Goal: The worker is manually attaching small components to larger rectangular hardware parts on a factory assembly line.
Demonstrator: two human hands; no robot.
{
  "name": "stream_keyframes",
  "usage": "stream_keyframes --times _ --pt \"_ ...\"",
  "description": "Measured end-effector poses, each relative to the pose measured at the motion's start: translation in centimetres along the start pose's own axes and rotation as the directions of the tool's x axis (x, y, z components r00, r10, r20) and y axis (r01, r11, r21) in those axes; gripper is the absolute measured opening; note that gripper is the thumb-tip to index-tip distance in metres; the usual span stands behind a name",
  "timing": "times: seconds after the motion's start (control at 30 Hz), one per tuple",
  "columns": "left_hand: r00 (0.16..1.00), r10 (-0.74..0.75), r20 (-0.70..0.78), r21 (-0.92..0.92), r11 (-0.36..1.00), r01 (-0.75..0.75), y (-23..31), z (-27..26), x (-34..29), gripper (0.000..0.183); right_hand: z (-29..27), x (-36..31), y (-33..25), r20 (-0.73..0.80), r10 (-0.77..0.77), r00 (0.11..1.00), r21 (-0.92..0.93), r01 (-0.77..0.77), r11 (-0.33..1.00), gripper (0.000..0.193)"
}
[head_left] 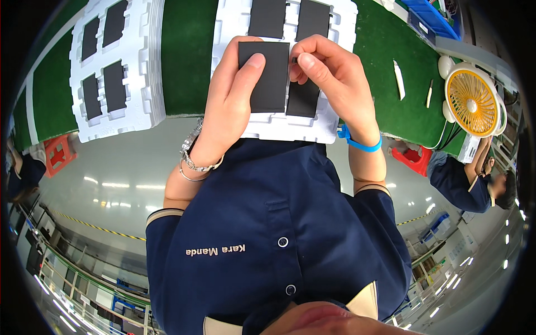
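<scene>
My left hand [237, 84] grips a flat black rectangular piece [271, 84] by its left side, thumb on its face. At the piece's upper right edge, my right hand [329, 70] has thumb and forefinger pinched together. A small dark bit shows at that pinch, too small to name. Both hands are above a white moulded tray [268, 131]. In the tray, more black rectangular pieces [312, 22] lie in the far pockets, and another [303, 100] is partly covered by my right hand. A blue wrist strap [363, 146] circles my right wrist.
On the green bench [190, 61], a stack of white trays [148, 67] with black pieces stands at left. At right lie a white-handled cutter [398, 81], a slim tool [429, 94] and a yellow fan [472, 103]. Co-workers [466, 178] sit at both sides; red stools [58, 154] stand near.
</scene>
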State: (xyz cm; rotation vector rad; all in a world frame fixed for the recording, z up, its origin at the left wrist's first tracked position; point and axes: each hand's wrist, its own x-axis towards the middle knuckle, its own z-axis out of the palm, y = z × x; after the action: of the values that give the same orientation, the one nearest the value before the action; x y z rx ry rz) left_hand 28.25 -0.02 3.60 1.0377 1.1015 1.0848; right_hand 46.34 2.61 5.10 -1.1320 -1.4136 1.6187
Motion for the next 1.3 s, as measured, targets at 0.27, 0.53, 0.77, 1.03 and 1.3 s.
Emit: stream_keyframes --times 0.27,0.53,0.77,1.03,1.3 --pt "0.995 -0.103 0.010 -0.141 0.985 0.104 0.2 0.8 0.0 0.025 0.6 -0.6 0.3 0.070 0.025 0.997 0.111 -0.033 0.993 0.021" --pt "0.992 0.120 0.033 0.301 0.945 -0.124 0.5 0.5 -0.5 0.024 0.3 -1.2 -0.8 0.036 0.037 0.999 -0.084 -0.034 0.996 0.018" --pt "0.982 -0.136 0.128 -0.224 0.961 0.162 1.2 1.8 -0.8 0.029 0.2 -1.2 -0.5 0.125 0.055 0.991 0.228 -0.082 0.970 0.018" --pt "0.988 -0.151 0.026 -0.221 0.963 0.153 0.1 1.9 -0.7 0.031 0.3 -1.3 -0.2 0.129 -0.009 0.992 0.267 -0.026 0.963 0.018" --pt "0.990 -0.134 0.036 -0.146 0.980 0.137 -0.3 2.7 -1.4 0.029 0.4 -2.6 0.3 0.090 0.041 0.995 0.334 -0.069 0.940 0.022"
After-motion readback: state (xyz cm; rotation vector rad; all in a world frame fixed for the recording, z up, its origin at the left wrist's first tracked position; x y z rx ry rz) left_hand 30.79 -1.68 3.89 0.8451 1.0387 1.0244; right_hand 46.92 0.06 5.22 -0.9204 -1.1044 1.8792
